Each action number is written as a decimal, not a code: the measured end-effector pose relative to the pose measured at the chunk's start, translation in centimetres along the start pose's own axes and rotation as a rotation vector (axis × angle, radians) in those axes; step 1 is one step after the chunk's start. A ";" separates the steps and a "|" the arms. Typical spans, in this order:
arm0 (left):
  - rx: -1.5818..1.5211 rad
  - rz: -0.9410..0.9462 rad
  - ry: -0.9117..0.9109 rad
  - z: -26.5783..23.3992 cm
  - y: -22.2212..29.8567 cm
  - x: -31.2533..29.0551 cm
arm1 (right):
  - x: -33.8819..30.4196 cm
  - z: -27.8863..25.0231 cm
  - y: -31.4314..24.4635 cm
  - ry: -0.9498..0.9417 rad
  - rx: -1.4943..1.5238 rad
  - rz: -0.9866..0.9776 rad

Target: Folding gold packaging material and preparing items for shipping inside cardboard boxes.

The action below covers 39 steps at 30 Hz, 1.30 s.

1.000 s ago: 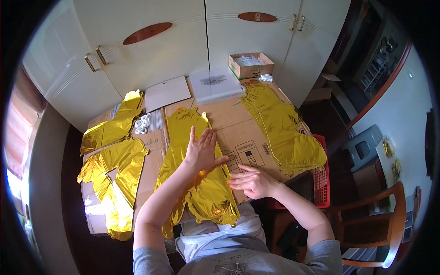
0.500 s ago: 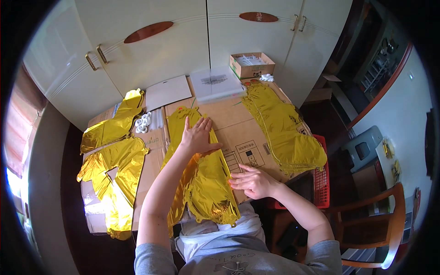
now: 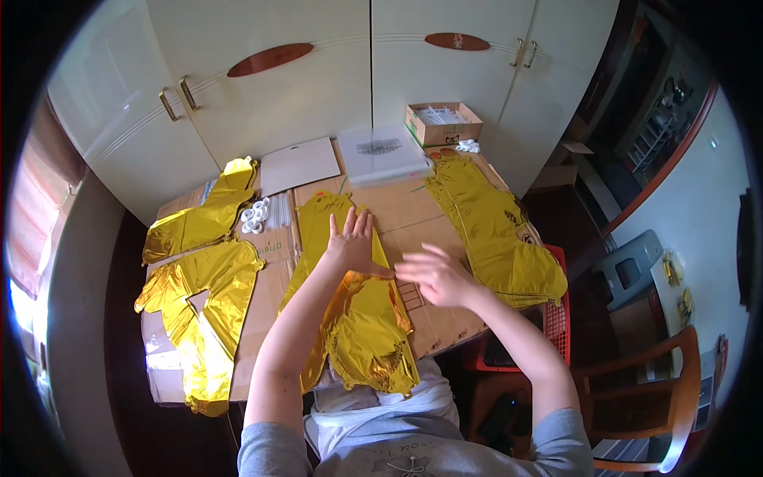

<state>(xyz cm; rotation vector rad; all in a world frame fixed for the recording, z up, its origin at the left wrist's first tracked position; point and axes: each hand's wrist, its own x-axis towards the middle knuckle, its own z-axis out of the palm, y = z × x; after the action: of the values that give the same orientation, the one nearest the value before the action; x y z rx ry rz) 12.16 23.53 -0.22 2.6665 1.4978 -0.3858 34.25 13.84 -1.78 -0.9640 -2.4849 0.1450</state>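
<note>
A flat gold foil balloon (image 3: 366, 318) lies lengthwise in front of me, its near end reaching the table edge at my lap. My left hand (image 3: 350, 250) rests palm down on its upper middle, fingers spread and pointing away from me. Just to the right, my right hand (image 3: 435, 275) is over the cardboard (image 3: 405, 213) beside the balloon's right edge. Its fingers are stretched toward my left thumb and hold nothing. Whether they touch the foil I cannot tell.
Gold foil balloons lie at the left (image 3: 226, 306), far left (image 3: 195, 222) and right (image 3: 497, 238). White rings (image 3: 254, 216), thin white sticks (image 3: 277, 211), a grey board (image 3: 300, 165), a clear plastic folder (image 3: 383, 155) and a small carton (image 3: 443, 131) stand behind. A red basket (image 3: 562, 306) sits right.
My right hand has left the balloon's lower right edge and moved up and away from me, close to my left hand. The left hand stays on the foil.
</note>
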 end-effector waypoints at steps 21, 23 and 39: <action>-0.077 -0.012 -0.015 0.7 -0.6 0.0 | 3.5 0.5 2.7 -0.280 -0.123 -0.200; -0.098 -0.007 -0.018 0.4 -0.4 -0.1 | 3.0 0.2 2.2 -0.282 -0.114 -0.210; -0.076 -0.039 0.008 0.6 0.0 0.1 | -1.2 -2.2 -2.0 -0.397 -0.151 -0.284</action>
<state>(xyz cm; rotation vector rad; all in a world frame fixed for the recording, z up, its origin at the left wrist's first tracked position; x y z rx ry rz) 12.02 23.49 -0.84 2.5876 1.5364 -0.3146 34.76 11.41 0.21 -0.6780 -3.0052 0.0606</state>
